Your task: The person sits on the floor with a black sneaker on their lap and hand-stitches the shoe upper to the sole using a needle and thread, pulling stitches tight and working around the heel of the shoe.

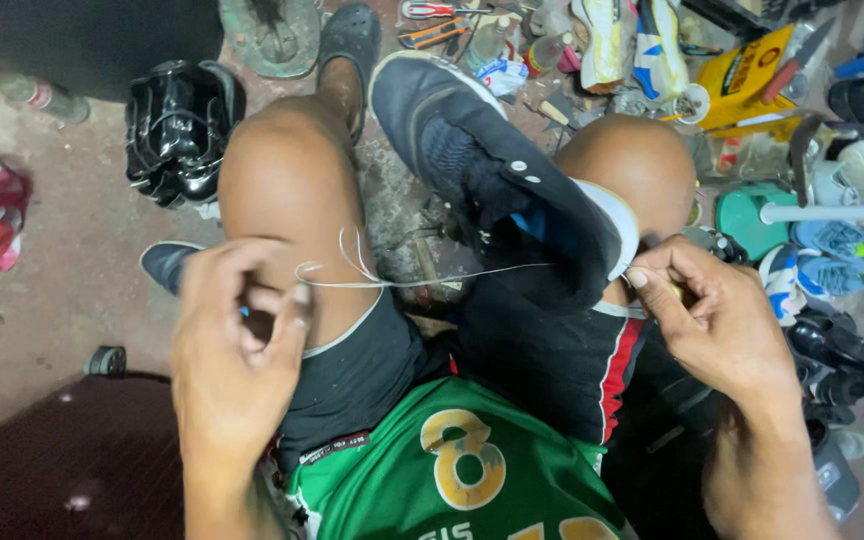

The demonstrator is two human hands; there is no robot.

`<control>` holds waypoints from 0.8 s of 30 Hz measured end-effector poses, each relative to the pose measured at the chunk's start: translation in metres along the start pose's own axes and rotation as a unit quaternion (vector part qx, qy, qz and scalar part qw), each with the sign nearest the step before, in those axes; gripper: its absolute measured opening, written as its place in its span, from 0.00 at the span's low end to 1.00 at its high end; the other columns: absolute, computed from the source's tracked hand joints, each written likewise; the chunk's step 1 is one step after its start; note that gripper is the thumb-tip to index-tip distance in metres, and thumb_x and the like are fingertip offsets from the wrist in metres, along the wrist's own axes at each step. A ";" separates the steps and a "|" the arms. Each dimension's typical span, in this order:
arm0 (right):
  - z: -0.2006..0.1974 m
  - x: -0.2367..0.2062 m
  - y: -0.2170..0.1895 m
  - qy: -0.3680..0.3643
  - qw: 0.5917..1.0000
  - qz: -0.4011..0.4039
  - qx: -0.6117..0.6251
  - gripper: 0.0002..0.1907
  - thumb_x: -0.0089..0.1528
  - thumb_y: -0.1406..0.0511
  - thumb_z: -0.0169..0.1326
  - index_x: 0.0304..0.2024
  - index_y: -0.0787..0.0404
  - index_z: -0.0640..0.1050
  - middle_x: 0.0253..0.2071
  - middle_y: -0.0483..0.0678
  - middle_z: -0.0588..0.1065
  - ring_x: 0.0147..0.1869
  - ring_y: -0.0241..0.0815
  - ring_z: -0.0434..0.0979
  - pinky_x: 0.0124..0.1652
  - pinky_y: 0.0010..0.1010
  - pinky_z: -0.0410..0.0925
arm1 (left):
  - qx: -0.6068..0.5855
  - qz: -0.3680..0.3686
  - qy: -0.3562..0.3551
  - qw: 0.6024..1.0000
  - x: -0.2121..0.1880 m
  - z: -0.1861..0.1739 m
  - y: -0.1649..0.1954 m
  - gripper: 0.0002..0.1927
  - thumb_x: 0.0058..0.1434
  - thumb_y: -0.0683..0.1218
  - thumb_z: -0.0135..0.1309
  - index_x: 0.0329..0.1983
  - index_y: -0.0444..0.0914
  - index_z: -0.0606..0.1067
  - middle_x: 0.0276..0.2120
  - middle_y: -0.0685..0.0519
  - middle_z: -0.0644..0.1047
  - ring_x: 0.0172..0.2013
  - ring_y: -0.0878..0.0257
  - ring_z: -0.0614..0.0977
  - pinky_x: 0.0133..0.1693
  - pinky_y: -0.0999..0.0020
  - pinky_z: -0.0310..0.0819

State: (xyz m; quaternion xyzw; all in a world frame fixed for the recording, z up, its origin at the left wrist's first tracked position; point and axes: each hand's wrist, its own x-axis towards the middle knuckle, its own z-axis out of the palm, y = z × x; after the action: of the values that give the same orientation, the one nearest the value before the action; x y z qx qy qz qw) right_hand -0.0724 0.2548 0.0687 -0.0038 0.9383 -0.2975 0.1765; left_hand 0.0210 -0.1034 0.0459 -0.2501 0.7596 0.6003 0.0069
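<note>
Hidden or unclear: the tool in the right hand (717, 320) is almost wholly covered by the fingers; only a yellowish sliver shows, kind not determinable. Toe and heel of the dark navy fabric sneaker with white collar lining (497, 180) are partly masked by the knees and shorts. Forearms are cut off at the bottom edge.

Left hand (237, 345): raised over the left thigh, fingers curled, thumb and fingertips pinching the thin white thread (422, 281), grip clenched on it. The thread runs taut from this pinch across to the sneaker's collar.

Right hand: at the sneaker's heel opening, grip closed on the small tool.

The sneaker lies sole-up between the knees, on the lap.
</note>
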 end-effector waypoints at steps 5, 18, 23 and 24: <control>0.003 0.001 -0.022 -0.010 0.999 -0.024 -0.031 0.05 0.65 0.65 0.56 0.39 0.61 0.80 0.22 0.44 0.75 0.21 0.28 0.66 0.23 0.25 0.61 | 0.150 0.313 0.037 0.937 -0.021 0.028 0.034 0.19 0.63 0.34 0.47 0.56 0.39 0.72 0.54 0.45 0.76 0.49 0.49 0.83 0.52 0.58 0.78; 0.006 0.012 -0.055 -0.054 0.983 -0.157 -0.081 0.06 0.60 0.67 0.56 0.39 0.62 0.79 0.28 0.56 0.79 0.29 0.55 0.81 0.30 0.42 0.70 | 0.111 0.246 -0.236 0.934 0.041 0.083 0.008 0.10 0.66 0.43 0.50 0.42 0.30 0.75 0.38 0.40 0.78 0.41 0.42 0.80 0.44 0.52 0.73; -0.002 0.016 -0.050 -0.074 0.985 -0.139 -0.071 0.06 0.61 0.66 0.57 0.38 0.62 0.79 0.25 0.55 0.78 0.28 0.55 0.80 0.30 0.41 0.70 | 0.008 0.107 -0.194 0.975 0.022 0.067 0.027 0.10 0.68 0.44 0.47 0.41 0.32 0.75 0.43 0.45 0.79 0.31 0.46 0.78 0.33 0.57 0.75; -0.002 0.016 -0.050 -0.074 0.985 -0.142 -0.064 0.05 0.61 0.66 0.56 0.38 0.62 0.78 0.26 0.55 0.78 0.29 0.54 0.81 0.31 0.41 0.70 | -0.029 0.084 -0.180 0.980 0.020 0.066 0.029 0.11 0.69 0.44 0.46 0.41 0.32 0.74 0.47 0.46 0.80 0.29 0.45 0.77 0.30 0.57 0.76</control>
State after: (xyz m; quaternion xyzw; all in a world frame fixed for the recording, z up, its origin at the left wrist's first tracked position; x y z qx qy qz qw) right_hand -0.0932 0.2129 0.0931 -0.1702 0.9298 -0.2577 0.2003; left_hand -0.0269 -0.0459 0.0475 -0.0731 0.7464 0.6559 0.0855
